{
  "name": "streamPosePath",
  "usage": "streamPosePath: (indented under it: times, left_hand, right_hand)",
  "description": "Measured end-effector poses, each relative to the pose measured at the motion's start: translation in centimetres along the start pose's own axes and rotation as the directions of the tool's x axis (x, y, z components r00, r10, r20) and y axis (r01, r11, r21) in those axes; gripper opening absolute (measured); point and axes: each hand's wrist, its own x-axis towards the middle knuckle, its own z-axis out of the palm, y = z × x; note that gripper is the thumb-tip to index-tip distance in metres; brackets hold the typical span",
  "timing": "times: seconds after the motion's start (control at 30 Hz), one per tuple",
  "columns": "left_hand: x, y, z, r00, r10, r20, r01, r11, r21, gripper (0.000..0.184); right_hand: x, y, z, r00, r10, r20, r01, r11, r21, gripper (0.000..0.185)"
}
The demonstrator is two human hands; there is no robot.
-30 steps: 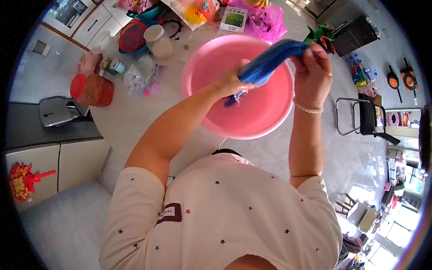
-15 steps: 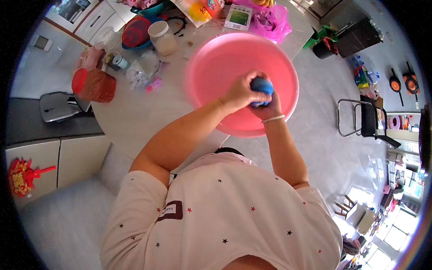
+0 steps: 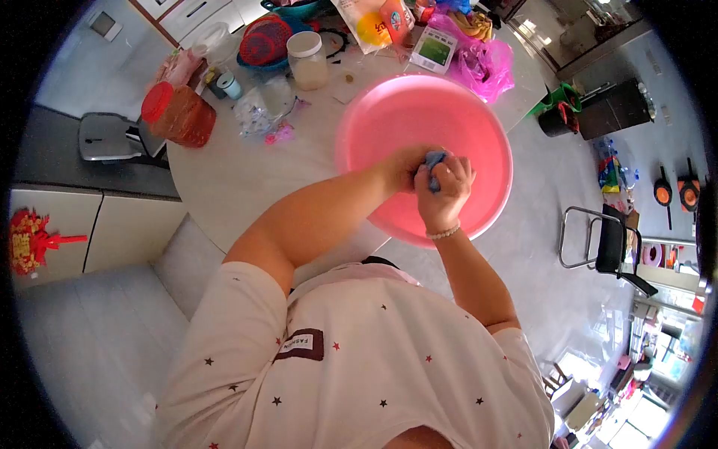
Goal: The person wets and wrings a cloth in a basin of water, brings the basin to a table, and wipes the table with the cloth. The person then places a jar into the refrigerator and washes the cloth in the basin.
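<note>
A crumpled blue cloth [image 3: 434,170] is squeezed between my two hands over a large pink basin [image 3: 479,120]. My left hand [image 3: 408,168] is closed on the cloth's left side, its fingers partly hidden. My right hand [image 3: 446,185], with a pale beaded bracelet at the wrist, has its fingers wrapped tightly round the cloth. Only a small part of the cloth shows between them. The basin stands at the right side of a pale round table [image 3: 224,183].
Behind the basin lie a pink plastic bag [image 3: 486,69], a green-and-white box [image 3: 434,49] and a food bag [image 3: 372,24]. Farther left are a white-lidded jar [image 3: 307,61], a red basket [image 3: 269,39] and a red-lidded container [image 3: 179,114]. A black chair [image 3: 610,238] stands right.
My right hand has turned over, its knuckles now facing up, and the cloth is squeezed smaller between both hands. The whole view has shifted, with the basin now lower and farther right.
</note>
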Motion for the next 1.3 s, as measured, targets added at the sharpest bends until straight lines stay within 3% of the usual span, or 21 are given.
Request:
streamPosePath:
  times: [0.1, 0.2, 0.3, 0.37, 0.47, 0.53, 0.57, 0.67, 0.7, 0.73, 0.77, 0.8, 0.83, 0.87, 0.93, 0.97, 1.03, 1.13, 1.2, 1.23, 1.3]
  left_hand:
    - [2.5, 0.5, -3.0, 0.972, -0.065, 0.227, 0.01, 0.972, 0.236, 0.013]
    - [2.3, 2.3, -0.5, 0.898, -0.169, 0.405, -0.104, 0.814, 0.571, 0.012]
    - [-0.6, 4.0, 5.1, 0.945, -0.326, -0.023, 0.216, 0.571, 0.792, 0.013]
    - [3.0, 3.4, 2.9, 0.868, -0.489, 0.088, 0.052, 0.266, 0.963, 0.023]
    - [4.3, 2.9, 4.4, 0.837, -0.544, -0.061, 0.003, -0.106, 0.994, 0.026]
    - [4.3, 2.3, 6.0, 0.825, -0.499, -0.263, 0.102, -0.326, 0.94, 0.023]
    - [4.4, 1.8, 6.1, 0.859, -0.424, -0.287, 0.089, -0.43, 0.899, 0.021]
    - [6.0, 0.3, 5.1, 0.916, -0.252, -0.313, 0.051, -0.699, 0.713, 0.021]
    - [7.1, -0.5, 4.1, 0.917, -0.242, -0.316, 0.016, -0.771, 0.637, 0.023]
    - [7.1, -0.2, 4.0, 0.937, -0.208, -0.28, 0.03, -0.752, 0.658, 0.026]
    - [6.1, 0.3, 4.7, 0.954, -0.174, -0.243, 0.04, -0.732, 0.68, 0.029]
    - [5.0, 1.9, 4.9, 0.979, -0.1, -0.179, 0.084, -0.603, 0.793, 0.033]
    - [2.9, 3.5, 5.4, 0.992, -0.016, -0.128, 0.107, -0.45, 0.886, 0.038]
    - [1.5, 4.9, 4.9, 0.989, 0.018, -0.147, 0.148, -0.188, 0.971, 0.047]
    - [-2.3, 7.3, 3.9, 0.981, 0.03, -0.19, 0.169, 0.336, 0.926, 0.065]
    - [-4.7, 8.1, 3.9, 0.979, 0.014, -0.201, 0.159, 0.56, 0.813, 0.074]
    - [-9.4, 9.3, 4.1, 0.993, 0.019, -0.113, 0.056, 0.783, 0.62, 0.068]
    - [-14.8, 7.7, 3.8, 0.936, 0.334, -0.108, -0.153, 0.665, 0.731, 0.069]
    - [-20.0, 7.0, 4.6, 0.842, 0.535, -0.075, -0.205, 0.445, 0.872, 0.068]
    - [-22.0, 7.1, 4.4, 0.784, 0.62, 0.018, -0.166, 0.182, 0.969, 0.065]
    - [-25.8, 7.3, 3.7, 0.678, 0.689, 0.255, 0.001, -0.348, 0.937, 0.064]
  right_hand:
    - [0.7, 0.2, -1.0, 0.955, -0.273, 0.12, 0.273, 0.962, 0.012, 0.017]
    - [1.1, 0.2, -1.7, 0.854, -0.444, 0.272, 0.453, 0.891, 0.033, 0.018]
    - [1.6, -0.7, -2.3, 0.713, -0.59, 0.38, 0.602, 0.792, 0.101, 0.016]
    - [1.3, -0.8, -2.1, 0.616, -0.655, 0.438, 0.678, 0.723, 0.129, 0.016]
    - [-0.2, -0.5, -1.0, 0.486, -0.659, 0.574, 0.78, 0.623, 0.055, 0.022]
    - [-0.3, -0.7, 0.0, 0.511, -0.62, 0.596, 0.782, 0.622, -0.023, 0.022]
    - [-0.4, -0.5, 0.5, 0.524, -0.6, 0.605, 0.782, 0.62, -0.061, 0.022]
    - [-1.5, 0.8, 2.2, 0.344, -0.317, 0.884, 0.517, 0.85, 0.103, 0.031]
    - [-1.6, 1.0, 2.5, 0.366, -0.292, 0.883, 0.443, 0.89, 0.111, 0.029]
    - [-1.6, 1.3, 2.6, 0.386, -0.265, 0.884, 0.367, 0.923, 0.117, 0.027]
    - [-1.3, 1.7, 2.3, 0.438, -0.322, 0.839, 0.416, 0.9, 0.128, 0.025]
    - [-1.0, 2.0, 1.9, 0.488, -0.377, 0.788, 0.465, 0.875, 0.13, 0.023]
    - [-0.5, 2.2, 0.8, 0.531, -0.517, 0.671, 0.621, 0.777, 0.107, 0.021]
    - [0.0, 2.0, -0.2, 0.534, -0.651, 0.539, 0.749, 0.66, 0.054, 0.018]
    - [1.7, 0.3, -1.8, 0.772, -0.537, 0.34, 0.545, 0.834, 0.08, 0.022]
    - [2.3, -0.1, -2.4, 0.839, -0.437, 0.325, 0.425, 0.898, 0.112, 0.026]
    - [3.2, -0.8, -3.4, 0.931, -0.206, 0.301, 0.161, 0.972, 0.169, 0.036]
    - [5.0, -2.4, -3.8, 0.968, -0.148, 0.205, 0.113, 0.978, 0.174, 0.045]
    - [5.9, -3.3, -3.5, 0.939, -0.014, 0.342, -0.002, 0.999, 0.047, 0.046]
    - [6.2, -3.9, -3.3, 0.913, 0.055, 0.405, -0.053, 0.998, -0.017, 0.047]
    - [6.7, -5.5, -2.7, 0.943, -0.107, 0.317, 0.153, 0.98, -0.126, 0.048]
